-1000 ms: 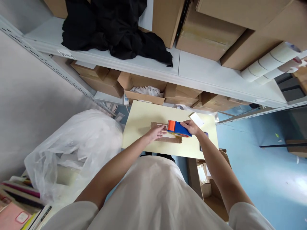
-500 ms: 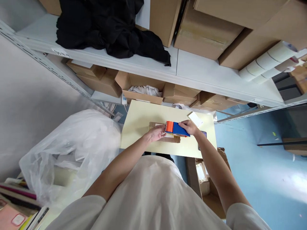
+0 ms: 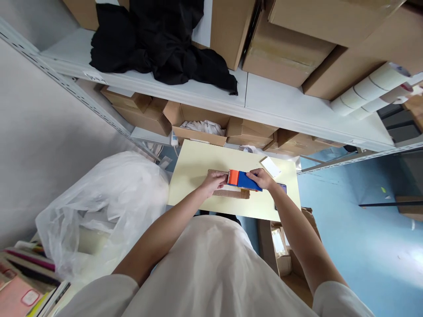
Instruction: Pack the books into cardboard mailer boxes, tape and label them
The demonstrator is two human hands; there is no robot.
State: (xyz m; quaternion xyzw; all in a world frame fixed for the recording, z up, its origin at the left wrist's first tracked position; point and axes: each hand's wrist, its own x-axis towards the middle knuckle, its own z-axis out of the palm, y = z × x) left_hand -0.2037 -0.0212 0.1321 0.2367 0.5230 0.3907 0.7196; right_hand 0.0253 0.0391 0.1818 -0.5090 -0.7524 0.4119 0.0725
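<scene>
Since the earlier frame, the left hand [image 3: 212, 182] has been curled in beside the toothed end of the dispenser [image 3: 248, 181]; whether tape is pinched cannot be told. By the right hand [image 3: 261, 178], closed with thumb on top, the dispenser is held over a cardboard box [image 3: 228, 193] on the worktop [image 3: 190, 164]. Its smooth, stiff shell is probably light, best gripped at the blue end, clear of the teeth.

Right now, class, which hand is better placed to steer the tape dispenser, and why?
The right hand, probably: it grips the tape dispenser at its blue end, while the left hand is by the toothed orange end.
</scene>
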